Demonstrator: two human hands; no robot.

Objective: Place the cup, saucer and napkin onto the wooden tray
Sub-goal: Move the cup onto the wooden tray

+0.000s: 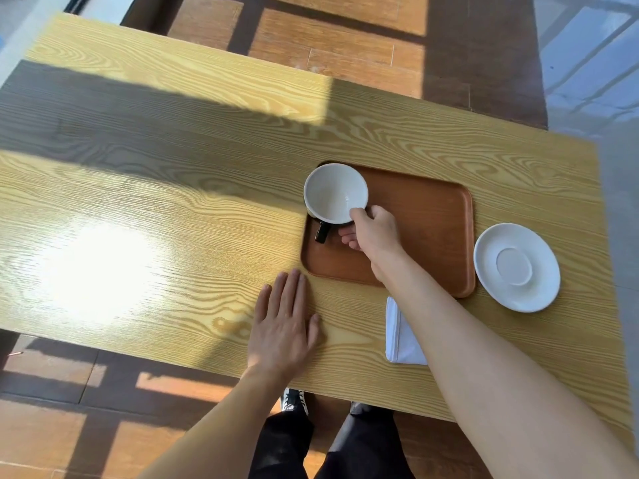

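We find the right hand [371,231] closed on the near rim of the cup [335,193], thumb on the rim and the other fingers curled beneath by the dark handle. The cup is upright and empty, at the far left corner of the tray [432,233]; whether its base rests on the tray or is just above it, we cannot tell. The left hand [285,323] lies flat on the table [173,202], fingers spread, holding nothing, just beside the tray's near left corner. The saucer [517,267] sits on the table at the tray's right edge, touching or slightly overlapping it, not on the tray. The napkin [401,335] lies folded on the table near the tray's front edge, partly hidden by the right forearm. In our judgement, the cup is placed or nearly so; saucer and napkin remain to be moved.
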